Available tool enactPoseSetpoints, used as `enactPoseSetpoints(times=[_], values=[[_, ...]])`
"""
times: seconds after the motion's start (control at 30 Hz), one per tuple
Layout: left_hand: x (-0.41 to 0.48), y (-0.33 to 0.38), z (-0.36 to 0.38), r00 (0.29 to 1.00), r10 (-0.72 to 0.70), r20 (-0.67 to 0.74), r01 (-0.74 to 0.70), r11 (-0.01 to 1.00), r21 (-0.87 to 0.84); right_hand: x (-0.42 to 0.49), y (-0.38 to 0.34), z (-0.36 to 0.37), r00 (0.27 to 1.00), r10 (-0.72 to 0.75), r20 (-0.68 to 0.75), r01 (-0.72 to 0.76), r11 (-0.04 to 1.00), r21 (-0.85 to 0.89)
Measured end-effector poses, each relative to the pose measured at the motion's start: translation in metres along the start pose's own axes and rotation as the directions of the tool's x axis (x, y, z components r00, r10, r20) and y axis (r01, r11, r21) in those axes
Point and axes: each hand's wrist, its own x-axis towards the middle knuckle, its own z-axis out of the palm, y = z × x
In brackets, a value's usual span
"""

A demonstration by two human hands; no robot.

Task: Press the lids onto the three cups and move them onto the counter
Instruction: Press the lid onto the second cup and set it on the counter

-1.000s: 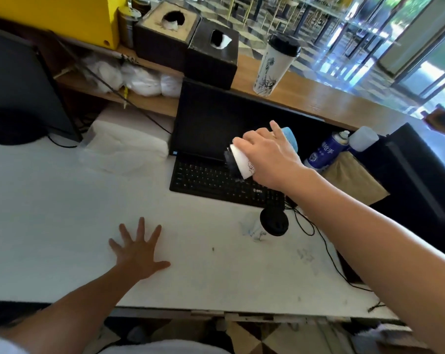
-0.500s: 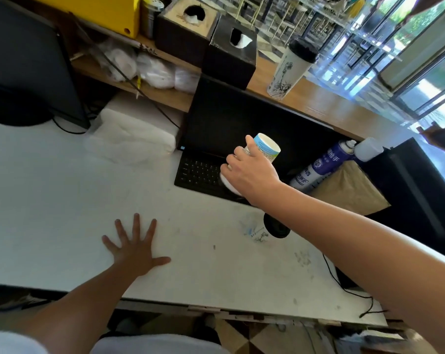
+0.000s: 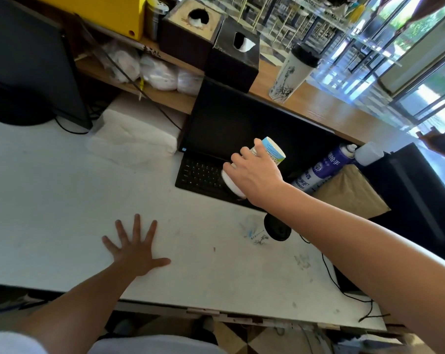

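Observation:
My right hand (image 3: 257, 175) grips a paper cup (image 3: 273, 150) with blue and white print, tilted above the laptop keyboard (image 3: 201, 175). A white round end (image 3: 230, 182) shows below my fingers; my hand hides the cup's middle. A tall white cup with a black lid (image 3: 290, 75) stands upright on the wooden counter (image 3: 331, 108). A black round disc (image 3: 277, 229), like a lid, lies on the white table (image 3: 50, 200) near my right forearm. My left hand (image 3: 134, 247) rests flat on the table, fingers spread, holding nothing.
An open black laptop (image 3: 236, 123) stands under the counter. Two dark tissue boxes (image 3: 231, 57) sit on the counter's left part. A blue spray can (image 3: 323, 167) and a brown paper bag (image 3: 351, 195) lie right of the laptop. A monitor (image 3: 29, 67) stands far left. A thin black cable (image 3: 331, 279) trails across the table's right side.
My right hand has turned the cup from a sideways tilt, so its blue-printed end now points up and right, and has come lower over the keyboard. My left hand stays flat.

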Motion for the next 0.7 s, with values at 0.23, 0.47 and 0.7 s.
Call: enactPoseSetpoints(times=[0.23,0.47,0.7], values=[[0.004,-0.001,0.003,1.0,0.005,-0.012,-0.005,1.0,0.015,-0.03,0.04,0.003,0.995,0.045,0.089,-0.1,0.429,0.898],[-0.005,0.028,-0.037,0.999,-0.04,-0.006,0.038,0.985,-0.171,-0.048,0.035,0.043,0.991,0.107,0.083,-0.061,-0.198,0.978],[-0.055,0.113,-0.153,0.755,0.632,-0.175,-0.5,0.381,-0.778,-0.049,0.027,0.089,0.997,0.067,0.04,0.004,-0.557,0.83]])
